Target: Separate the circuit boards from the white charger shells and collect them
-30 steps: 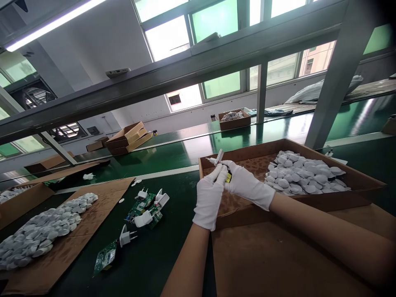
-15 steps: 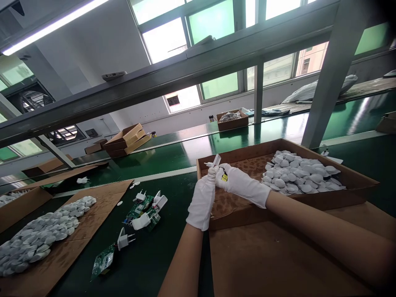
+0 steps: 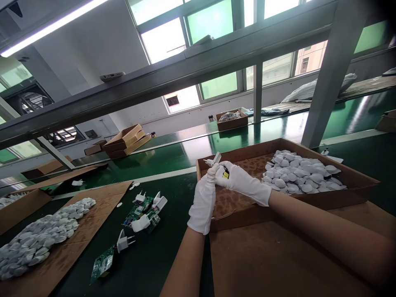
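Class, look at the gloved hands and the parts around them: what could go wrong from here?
1. The white plug pokes up from the fingertips of the left hand, apparently over the cardboard tray; a loosened grip might drop it there.

2. The fingers of the right hand close around a yellow component; pressing or tugging too hard could damage it.

3. A circuit board lies exposed on the green work surface; a sweeping left forearm might knock it.

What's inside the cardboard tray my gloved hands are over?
The cardboard tray holds a heap of white rounded pieces toward the right; blotchy brown floor shows toward the left. The left hand and right hand cover some floor; the heap hides what's underneath.
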### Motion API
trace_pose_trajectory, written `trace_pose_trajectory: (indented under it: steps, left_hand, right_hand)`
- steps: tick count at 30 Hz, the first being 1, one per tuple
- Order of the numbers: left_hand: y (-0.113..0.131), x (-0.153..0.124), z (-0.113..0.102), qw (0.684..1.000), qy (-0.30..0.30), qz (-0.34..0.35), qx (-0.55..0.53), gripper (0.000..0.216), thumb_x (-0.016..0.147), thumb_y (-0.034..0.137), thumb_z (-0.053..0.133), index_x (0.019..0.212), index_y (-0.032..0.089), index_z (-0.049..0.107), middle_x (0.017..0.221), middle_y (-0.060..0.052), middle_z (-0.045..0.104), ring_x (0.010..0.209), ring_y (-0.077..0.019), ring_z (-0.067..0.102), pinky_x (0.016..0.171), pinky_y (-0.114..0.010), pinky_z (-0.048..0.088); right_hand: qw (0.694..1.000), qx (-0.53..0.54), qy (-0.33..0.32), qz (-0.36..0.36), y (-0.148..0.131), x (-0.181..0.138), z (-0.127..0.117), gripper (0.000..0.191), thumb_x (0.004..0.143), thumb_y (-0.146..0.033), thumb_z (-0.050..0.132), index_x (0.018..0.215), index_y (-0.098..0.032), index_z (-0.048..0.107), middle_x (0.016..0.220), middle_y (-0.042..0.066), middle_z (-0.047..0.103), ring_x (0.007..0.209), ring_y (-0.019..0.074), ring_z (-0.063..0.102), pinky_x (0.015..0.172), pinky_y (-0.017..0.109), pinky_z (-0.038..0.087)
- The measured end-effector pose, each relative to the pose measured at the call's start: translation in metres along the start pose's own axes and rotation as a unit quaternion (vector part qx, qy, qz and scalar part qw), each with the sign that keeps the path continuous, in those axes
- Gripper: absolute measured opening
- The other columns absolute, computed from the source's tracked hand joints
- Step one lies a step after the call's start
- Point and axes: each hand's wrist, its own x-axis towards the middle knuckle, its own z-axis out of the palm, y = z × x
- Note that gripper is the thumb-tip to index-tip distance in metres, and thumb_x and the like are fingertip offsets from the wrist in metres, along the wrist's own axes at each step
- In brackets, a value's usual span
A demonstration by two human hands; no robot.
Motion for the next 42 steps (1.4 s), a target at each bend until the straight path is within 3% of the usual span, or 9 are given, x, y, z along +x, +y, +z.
trace_pose_trajectory:
  steps: [4, 12, 18, 23, 26, 29, 34, 42]
  left_hand:
    - [0.009, -0.009, 0.007, 0.998, 0.016, -0.006, 0.068, 0.050, 0.065, 0.049, 0.061, 0.102, 0.015, 0.063, 0.106, -0.009, 0.062, 0.105, -0.0240, 0.052, 0.096, -0.036, 0.037]
    - [0.011, -0.014, 0.000, 0.978, -0.024, 0.060, 0.198, 0.041, 0.077, 0.042, 0.052, 0.109, 0.019, 0.058, 0.111, -0.004, 0.060, 0.106, -0.0202, 0.052, 0.094, -0.032, 0.040]
    - [0.012, -0.017, -0.002, 0.928, -0.043, 0.140, 0.343, 0.041, 0.081, 0.036, 0.048, 0.118, 0.019, 0.050, 0.123, -0.002, 0.051, 0.114, -0.0165, 0.045, 0.101, -0.026, 0.032]
    - [0.014, -0.021, 0.004, 0.946, -0.035, 0.143, 0.290, 0.048, 0.083, 0.037, 0.044, 0.129, 0.025, 0.034, 0.128, 0.002, 0.045, 0.115, -0.0142, 0.043, 0.097, -0.022, 0.035]
    - [0.013, -0.021, 0.005, 0.946, 0.004, 0.144, 0.291, 0.043, 0.083, 0.040, 0.044, 0.123, 0.026, 0.044, 0.121, 0.002, 0.053, 0.110, -0.0150, 0.048, 0.095, -0.024, 0.038]
    - [0.012, -0.020, 0.003, 0.925, 0.015, 0.149, 0.348, 0.034, 0.081, 0.038, 0.047, 0.109, 0.023, 0.058, 0.112, 0.000, 0.060, 0.105, -0.0159, 0.052, 0.095, -0.026, 0.038]
    - [0.009, -0.019, 0.002, 0.891, 0.018, 0.191, 0.412, 0.035, 0.080, 0.036, 0.049, 0.111, 0.022, 0.057, 0.109, -0.001, 0.061, 0.101, -0.0159, 0.055, 0.094, -0.027, 0.040]
    - [0.005, -0.018, 0.004, 0.869, 0.013, 0.208, 0.449, 0.044, 0.079, 0.035, 0.050, 0.118, 0.016, 0.051, 0.118, -0.008, 0.055, 0.107, -0.0172, 0.051, 0.097, -0.028, 0.037]
  right_hand:
    - [0.999, -0.026, -0.011, -0.021, 0.003, -0.001, -0.001, 0.049, 0.060, -0.042, 0.063, 0.095, -0.013, 0.046, 0.076, 0.007, 0.061, 0.064, 0.0170, 0.057, 0.055, 0.028, 0.045]
    - [0.994, -0.081, 0.062, -0.028, 0.003, -0.004, 0.003, 0.050, 0.063, -0.037, 0.063, 0.104, -0.014, 0.046, 0.078, 0.008, 0.063, 0.069, 0.0204, 0.059, 0.061, 0.030, 0.045]
    - [0.991, -0.101, 0.074, -0.054, 0.010, -0.002, 0.004, 0.043, 0.065, -0.030, 0.059, 0.104, -0.015, 0.047, 0.084, 0.008, 0.064, 0.073, 0.0200, 0.059, 0.066, 0.030, 0.045]
    - [0.987, -0.118, 0.099, -0.050, 0.009, -0.002, 0.002, 0.041, 0.065, -0.034, 0.058, 0.101, -0.016, 0.049, 0.078, 0.006, 0.063, 0.067, 0.0189, 0.059, 0.060, 0.028, 0.043]
    - [0.987, -0.116, 0.100, -0.047, 0.008, -0.001, 0.000, 0.035, 0.066, -0.036, 0.057, 0.094, -0.017, 0.050, 0.074, 0.005, 0.063, 0.064, 0.0169, 0.058, 0.057, 0.025, 0.042]
    - [0.984, -0.140, 0.108, -0.035, 0.009, -0.001, 0.000, 0.038, 0.068, -0.037, 0.055, 0.098, -0.015, 0.049, 0.075, 0.006, 0.063, 0.063, 0.0173, 0.058, 0.056, 0.025, 0.041]
    - [0.980, -0.171, 0.105, -0.018, 0.009, 0.000, -0.001, 0.040, 0.069, -0.037, 0.053, 0.103, -0.017, 0.048, 0.079, 0.006, 0.063, 0.065, 0.0185, 0.058, 0.056, 0.026, 0.039]
    - [0.986, -0.140, 0.082, 0.023, 0.008, 0.003, -0.001, 0.040, 0.070, -0.039, 0.053, 0.105, -0.019, 0.048, 0.083, 0.006, 0.064, 0.069, 0.0182, 0.058, 0.060, 0.027, 0.041]
